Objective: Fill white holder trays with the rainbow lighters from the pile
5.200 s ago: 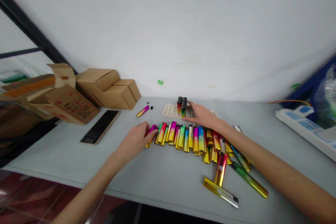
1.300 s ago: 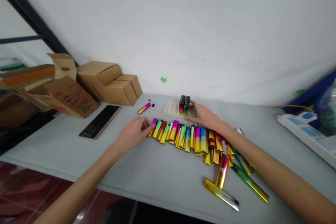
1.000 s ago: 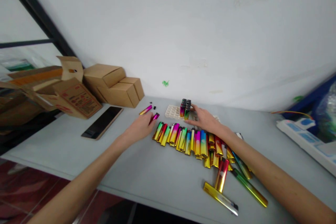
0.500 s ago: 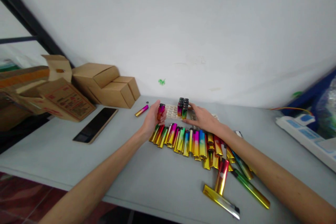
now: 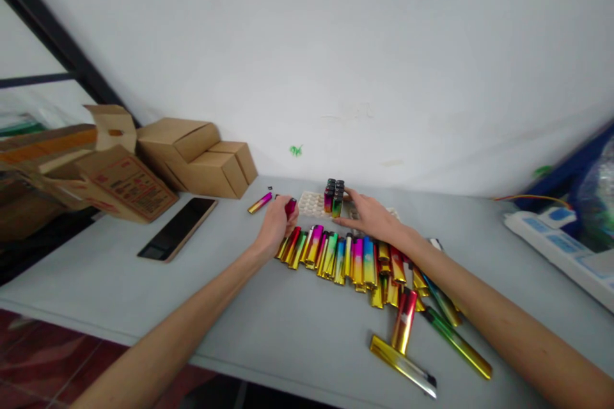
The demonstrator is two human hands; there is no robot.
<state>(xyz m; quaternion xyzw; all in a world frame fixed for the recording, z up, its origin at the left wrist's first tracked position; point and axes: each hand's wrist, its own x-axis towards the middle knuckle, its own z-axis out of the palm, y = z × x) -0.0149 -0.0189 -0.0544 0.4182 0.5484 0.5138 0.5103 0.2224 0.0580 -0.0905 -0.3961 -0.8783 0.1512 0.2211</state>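
My left hand (image 5: pixel 275 227) is closed around a magenta lighter (image 5: pixel 290 206), held upright just left of a white slotted tray (image 5: pixel 311 204). Several lighters (image 5: pixel 334 195) stand upright in that tray. My right hand (image 5: pixel 371 216) rests flat beside the tray, fingertips touching the standing lighters. A row of several shiny multicoloured lighters (image 5: pixel 343 257) lies on the grey table (image 5: pixel 288 313) below both hands. More lighters (image 5: pixel 405 323) lie scattered to the right front.
A single pink-gold lighter (image 5: pixel 259 202) lies behind my left hand. A dark phone (image 5: pixel 177 229) lies at the left. Brown cardboard boxes (image 5: pixel 192 156) are stacked against the wall at the back left. A white power strip (image 5: pixel 561 243) sits at the right.
My left hand picked a magenta lighter off the left end of the row, lifted it and brought it toward the tray. My right hand stayed by the standing lighters.
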